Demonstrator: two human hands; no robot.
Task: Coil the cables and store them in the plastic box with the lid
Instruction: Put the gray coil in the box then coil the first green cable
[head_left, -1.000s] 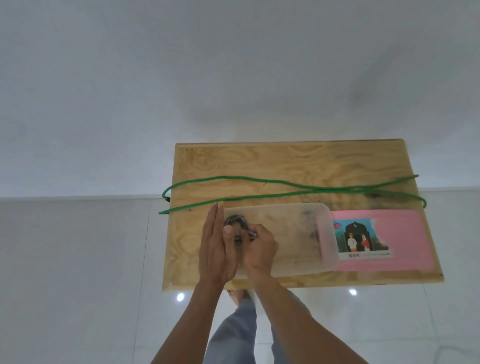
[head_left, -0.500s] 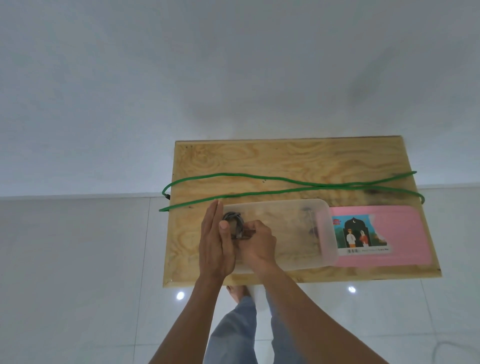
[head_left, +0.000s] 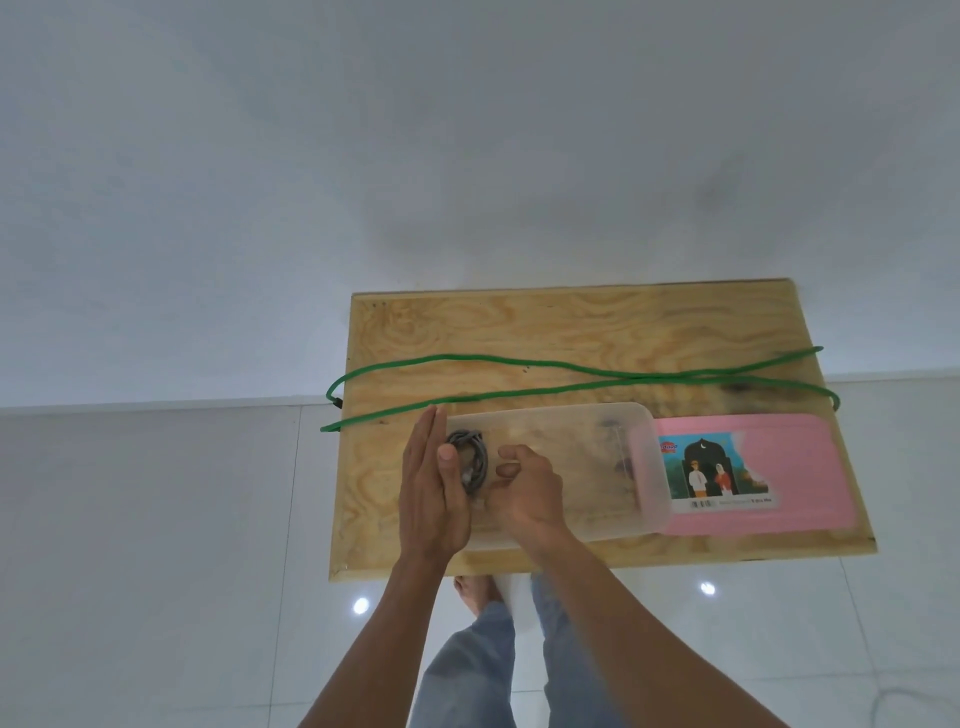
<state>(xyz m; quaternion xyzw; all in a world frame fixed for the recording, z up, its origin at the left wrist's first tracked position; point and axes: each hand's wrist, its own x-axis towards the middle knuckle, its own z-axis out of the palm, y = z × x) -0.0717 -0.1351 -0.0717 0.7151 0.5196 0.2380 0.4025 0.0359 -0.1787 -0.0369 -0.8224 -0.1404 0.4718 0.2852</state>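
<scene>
At left end of box (head_left: 571, 467): grey coil (head_left: 470, 460) pinned by left hand (head_left: 434, 493), fingers flat; right hand (head_left: 530, 488) loosely curled beside coil, grasp unclear. Green cable (head_left: 571, 371) left uncoiled behind box; lid (head_left: 779, 467) off, at right.

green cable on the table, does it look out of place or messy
Yes. The green cable lies uncoiled across the wooden table, crossing itself, with its left loop hanging past the table edge. The grey cable, by contrast, is already coiled at the clear box.
</scene>
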